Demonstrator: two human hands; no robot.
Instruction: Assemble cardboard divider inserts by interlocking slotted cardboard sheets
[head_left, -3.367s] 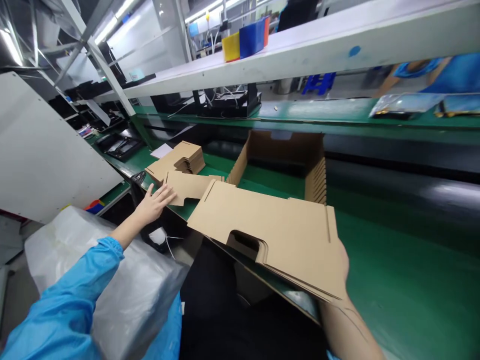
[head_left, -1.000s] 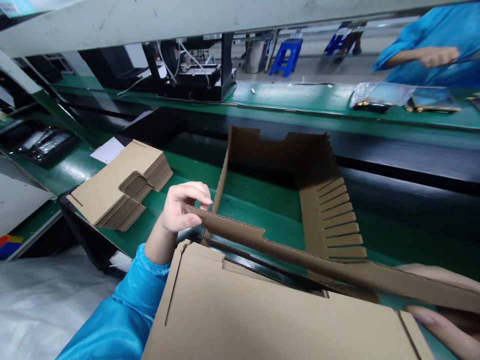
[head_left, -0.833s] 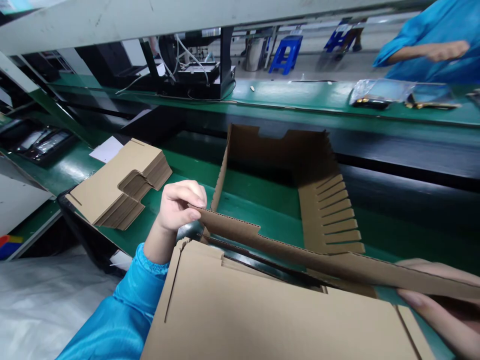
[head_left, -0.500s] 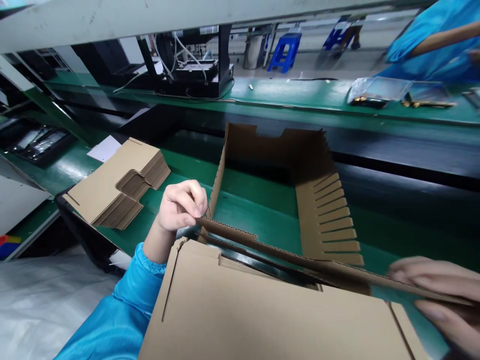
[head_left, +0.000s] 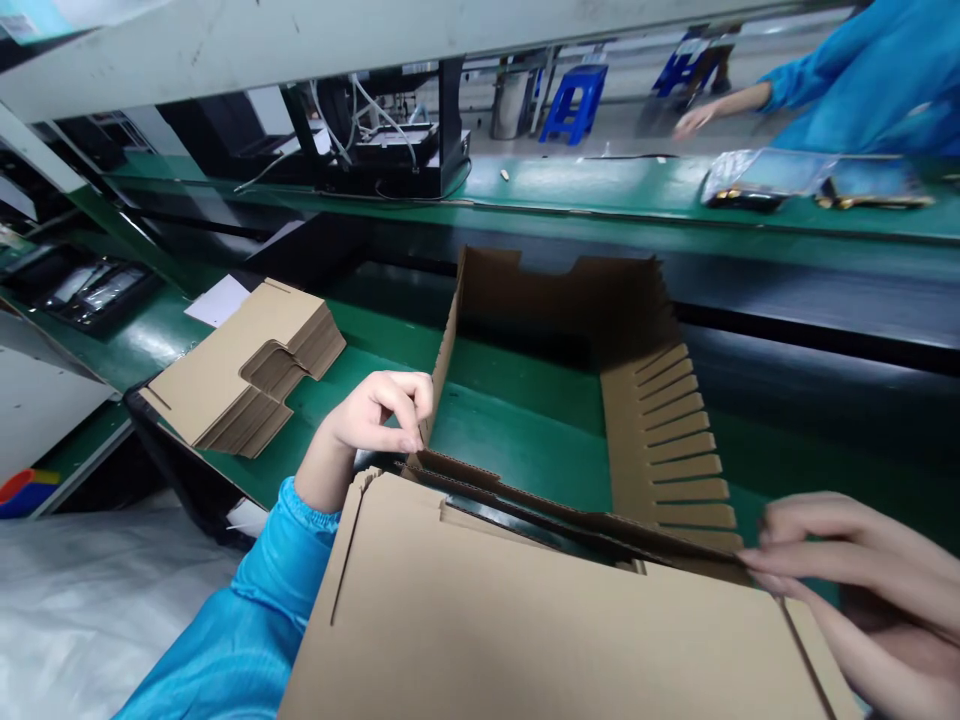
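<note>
My left hand [head_left: 381, 412] pinches the left end of an upright cardboard panel [head_left: 547, 508]. At its other end, the fingertips of my right hand [head_left: 855, 570] close on the same panel. Beyond it stand a slotted cardboard side strip [head_left: 679, 450] on the right, another side strip [head_left: 444, 365] on the left, and a notched back panel [head_left: 540, 285]; together they outline a rectangle on the green bench. A stack of flat cardboard pieces [head_left: 570, 630] with cut slots lies closest to me, partly covering the panel's lower edge.
Another stack of notched cardboard [head_left: 225, 365] lies at the left, beside a white sheet [head_left: 217, 300]. A black conveyor belt [head_left: 817, 350] runs behind. Plastic-wrapped parts [head_left: 750, 185] rest on the far ledge, near a co-worker in blue [head_left: 862, 100]. A grey beam [head_left: 300, 50] crosses overhead.
My right hand has moved left, bringing the panel's right end in to the slotted side strip. My left hand has shifted slightly right. The co-worker's arm has reached left.
</note>
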